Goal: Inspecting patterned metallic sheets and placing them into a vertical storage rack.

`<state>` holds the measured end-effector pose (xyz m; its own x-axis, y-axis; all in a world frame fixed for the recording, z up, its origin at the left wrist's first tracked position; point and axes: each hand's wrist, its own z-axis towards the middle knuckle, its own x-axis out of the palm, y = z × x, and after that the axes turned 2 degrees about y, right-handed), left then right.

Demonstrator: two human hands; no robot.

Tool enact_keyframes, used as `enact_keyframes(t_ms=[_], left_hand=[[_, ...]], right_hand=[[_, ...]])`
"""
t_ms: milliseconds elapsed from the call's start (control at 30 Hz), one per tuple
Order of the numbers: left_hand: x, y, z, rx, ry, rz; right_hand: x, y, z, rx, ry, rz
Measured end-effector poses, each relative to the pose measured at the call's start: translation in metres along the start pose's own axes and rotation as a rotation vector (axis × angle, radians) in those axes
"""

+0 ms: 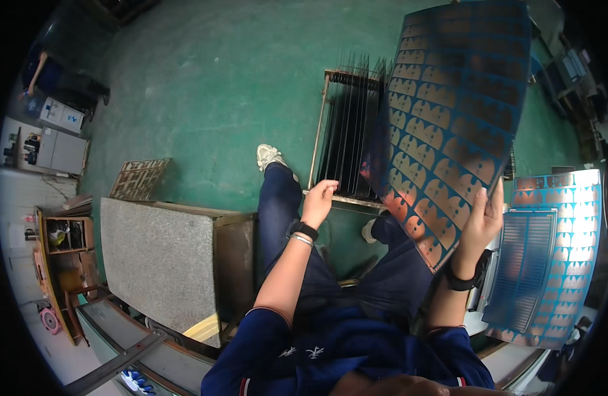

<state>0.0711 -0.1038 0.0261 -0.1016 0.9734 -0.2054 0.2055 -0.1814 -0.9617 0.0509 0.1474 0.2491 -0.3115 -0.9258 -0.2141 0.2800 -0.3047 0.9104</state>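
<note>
My right hand (483,221) is shut on the edge of a large thin copper-and-blue patterned sheet (419,135), thumb on its face. The sheet is tilted upright and rises over the right side of a floor rack (319,132) with a pale frame. Several thin dark panels or rods stand in that rack; which they are I cannot tell. At the rack's near left corner is my left hand (319,200), fingers drawn together with nothing visible in them. Whether it touches the frame is unclear. The sheet hides the rack's right part.
More patterned sheets (576,251) lie stacked at my right, a smaller striped blue panel (522,264) on top. A grey-topped block (159,257) stands at my left, a lattice frame (140,178) behind it. Another person's arm (37,74) shows far left near white boxes (62,113).
</note>
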Motion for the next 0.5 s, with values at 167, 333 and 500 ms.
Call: enact_keyframes(t_ms=[167,333,500], left_hand=[[0.019,0.004,0.036,0.266,-0.216,0.252],[0.052,0.001,0.051,0.234,-0.228,0.438],[0.06,-0.009,0.059,0.331,-0.132,0.592]], right_hand=[[0.062,-0.037,-0.007,0.134,-0.005,0.014],[0.095,-0.097,-0.005,0.163,0.068,-0.134],[0.112,-0.101,0.002,0.291,0.107,-0.053]])
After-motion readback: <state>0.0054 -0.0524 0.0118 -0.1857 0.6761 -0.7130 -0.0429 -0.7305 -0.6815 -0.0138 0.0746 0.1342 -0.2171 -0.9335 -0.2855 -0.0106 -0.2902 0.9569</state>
